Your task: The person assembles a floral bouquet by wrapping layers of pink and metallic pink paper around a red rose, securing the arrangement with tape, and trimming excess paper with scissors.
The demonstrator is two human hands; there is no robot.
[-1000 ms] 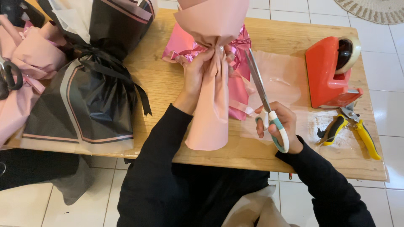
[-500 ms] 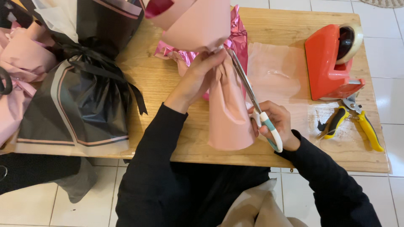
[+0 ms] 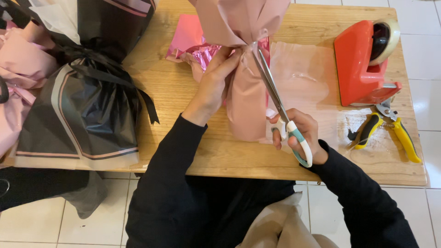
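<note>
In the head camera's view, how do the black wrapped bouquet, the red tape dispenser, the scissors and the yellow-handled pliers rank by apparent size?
Largest to smallest:
1. Black wrapped bouquet
2. Red tape dispenser
3. Scissors, long but thin, held in the right hand
4. Yellow-handled pliers

The scissors are raised nearer the camera, so ranks 2 to 4 are unsure.

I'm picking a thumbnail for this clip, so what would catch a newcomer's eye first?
The pink paper-wrapped bouquet at the table's centre, gripped at its neck by the left hand while the right hand points scissors at the tie. Next, the red tape dispenser at right and the black wrapped bouquet at left.
</note>
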